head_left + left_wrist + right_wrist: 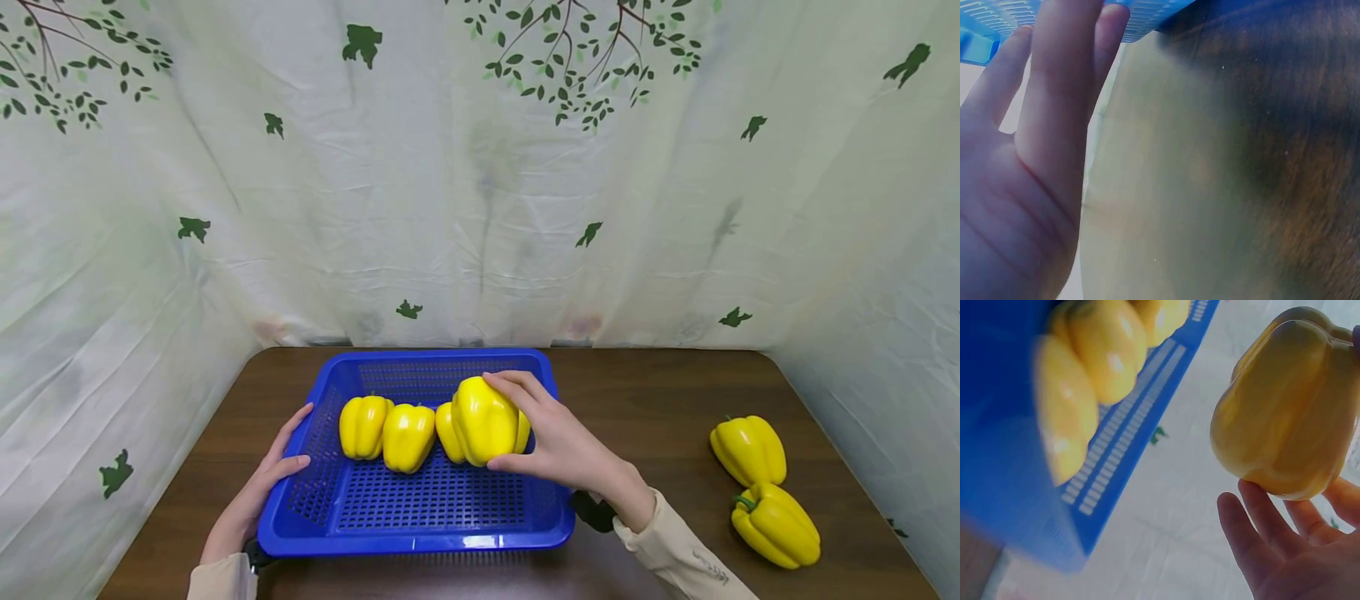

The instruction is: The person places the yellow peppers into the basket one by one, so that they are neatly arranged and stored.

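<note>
A yellow bell pepper (483, 421) is held by my right hand (562, 442), thumb on its near side and fingers on its far side, over the right part of a blue plastic basket (431, 504). In the right wrist view the held pepper (1288, 415) appears apart from the basket wall. Inside the basket lie several more yellow bell peppers (408, 437), partly hidden behind the held one. My left hand (255, 496) rests against the basket's left side with fingers fairly straight. Its fingertips (1113, 15) reach the basket side in the left wrist view.
Two yellow bell peppers, one farther back (750, 450) and one nearer (776, 525), lie on the brown wooden table (637, 392) to the right. A pale curtain (465, 208) with leaf and bird prints hangs behind the table and at both sides.
</note>
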A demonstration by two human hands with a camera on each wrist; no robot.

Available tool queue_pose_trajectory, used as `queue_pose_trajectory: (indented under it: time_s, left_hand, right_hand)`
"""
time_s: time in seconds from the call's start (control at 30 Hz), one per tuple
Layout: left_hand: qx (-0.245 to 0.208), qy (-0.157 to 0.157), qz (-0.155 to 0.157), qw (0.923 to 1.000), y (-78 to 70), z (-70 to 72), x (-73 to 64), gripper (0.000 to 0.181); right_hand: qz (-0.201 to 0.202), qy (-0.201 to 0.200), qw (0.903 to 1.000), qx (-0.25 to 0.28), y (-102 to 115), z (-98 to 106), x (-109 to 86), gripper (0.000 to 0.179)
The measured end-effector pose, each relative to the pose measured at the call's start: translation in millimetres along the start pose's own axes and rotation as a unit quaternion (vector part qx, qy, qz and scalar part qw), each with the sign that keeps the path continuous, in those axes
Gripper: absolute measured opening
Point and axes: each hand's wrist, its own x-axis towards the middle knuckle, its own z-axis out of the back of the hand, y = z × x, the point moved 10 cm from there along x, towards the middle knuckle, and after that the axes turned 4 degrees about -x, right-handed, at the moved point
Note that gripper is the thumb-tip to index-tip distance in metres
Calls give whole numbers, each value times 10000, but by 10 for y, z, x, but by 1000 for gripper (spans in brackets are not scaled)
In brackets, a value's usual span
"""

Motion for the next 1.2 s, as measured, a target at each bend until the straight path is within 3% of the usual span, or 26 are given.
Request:
queue_pose_trajectory:
  time_s: [0.6, 1.2]
  left_hand:
    - [77, -6, 74, 9999, -3, -6, 4, 62]
    - [293, -119, 23, 9995, -17, -2, 7, 62]
  right_hand:
    - [149, 686, 9971, 289, 369, -513, 347, 88]
    - [-8, 1308, 9909, 303, 496, -963, 555, 87]
